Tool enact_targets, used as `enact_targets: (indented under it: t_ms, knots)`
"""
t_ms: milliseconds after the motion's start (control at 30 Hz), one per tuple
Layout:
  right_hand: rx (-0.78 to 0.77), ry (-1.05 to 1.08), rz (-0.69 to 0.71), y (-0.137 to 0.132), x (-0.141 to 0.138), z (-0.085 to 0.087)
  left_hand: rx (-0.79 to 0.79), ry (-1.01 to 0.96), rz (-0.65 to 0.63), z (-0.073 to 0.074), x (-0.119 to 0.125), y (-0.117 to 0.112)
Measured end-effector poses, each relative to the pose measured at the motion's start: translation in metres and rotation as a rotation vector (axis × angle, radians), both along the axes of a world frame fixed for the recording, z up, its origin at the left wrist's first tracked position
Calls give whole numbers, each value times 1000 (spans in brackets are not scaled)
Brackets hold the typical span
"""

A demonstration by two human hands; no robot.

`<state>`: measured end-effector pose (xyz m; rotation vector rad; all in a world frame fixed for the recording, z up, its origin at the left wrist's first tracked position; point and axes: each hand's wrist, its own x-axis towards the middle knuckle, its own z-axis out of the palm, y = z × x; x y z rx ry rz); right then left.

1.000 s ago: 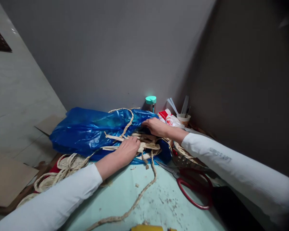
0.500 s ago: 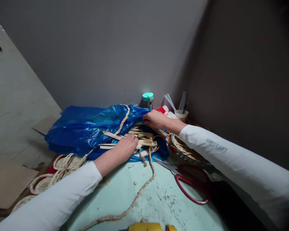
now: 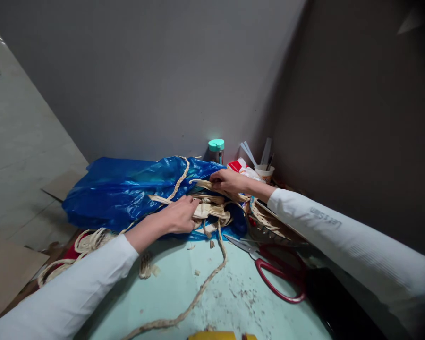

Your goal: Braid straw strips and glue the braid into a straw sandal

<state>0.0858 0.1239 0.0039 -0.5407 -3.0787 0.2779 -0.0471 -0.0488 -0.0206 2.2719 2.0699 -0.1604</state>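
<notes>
Pale dried plant-fibre strips spill from the mouth of a blue plastic bag. My left hand rests on them, its fingers curled down over the bundle. At the bag's opening, my right hand pinches one broad fibre strip, whose free end sticks out leftward. A braided cord lies across the bag's top. Another braided cord runs from the heap toward the front of the pale green tabletop.
Red-handled scissors lie open beside a black object. A woven basket sits under my right forearm. Behind stand a teal-lidded jar and a cup of sticks. Coiled cord lies left; a yellow object is in front.
A fibre strip now shows lifted in my right hand, its end clear of the bag's edge. My left hand has shifted slightly left on the heap.
</notes>
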Motion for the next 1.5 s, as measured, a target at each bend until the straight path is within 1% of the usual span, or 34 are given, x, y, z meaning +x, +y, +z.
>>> enact_targets:
  t_ms: [100, 167, 233, 300, 467, 600, 667, 767, 867, 933, 1033, 1100, 1200, 1333, 1433, 1500]
  knots:
    - [-78, 65, 19, 6, 5, -4, -16, -52, -36, 14, -9, 0]
    - [-108, 123, 15, 9, 8, -8, 10, -64, -34, 19, -13, 1]
    - [-123, 184, 1, 11, 10, -11, 66, -53, -7, 21, -16, 5]
    - [-119, 243, -27, 12, 11, -12, 130, -23, 35, 19, -18, 10]
    - [-35, 329, -108, 9, 13, -10, 277, 96, 150, 13, -23, 23]
    - [108, 336, -160, 2, 13, -13, 373, 205, 231, 17, -27, 27]
    - [187, 337, -153, -3, 11, -15, 401, 246, 261, 20, -28, 27]
    - [258, 306, -61, -10, 5, -20, 440, 287, 296, 24, -32, 27]
    - [268, 204, 87, -17, -2, -27, 476, 310, 315, 26, -40, 25]
    - [275, 118, 143, -21, -5, -33, 499, 316, 317, 27, -45, 24]
    - [302, 21, 127, -26, -10, -40, 539, 303, 318, 31, -50, 22]
    - [317, -9, 99, -27, -14, -41, 571, 279, 317, 35, -51, 22]
    - [313, -35, 87, -28, -20, -38, 630, 221, 305, 42, -52, 22]
    - [268, -77, 138, -32, -24, -32, 715, 109, 293, 51, -55, 22]
    - [249, -68, 159, -34, -22, -29, 750, 33, 292, 54, -61, 22]
    - [249, -49, 148, -34, -20, -28, 761, -5, 291, 53, -64, 21]
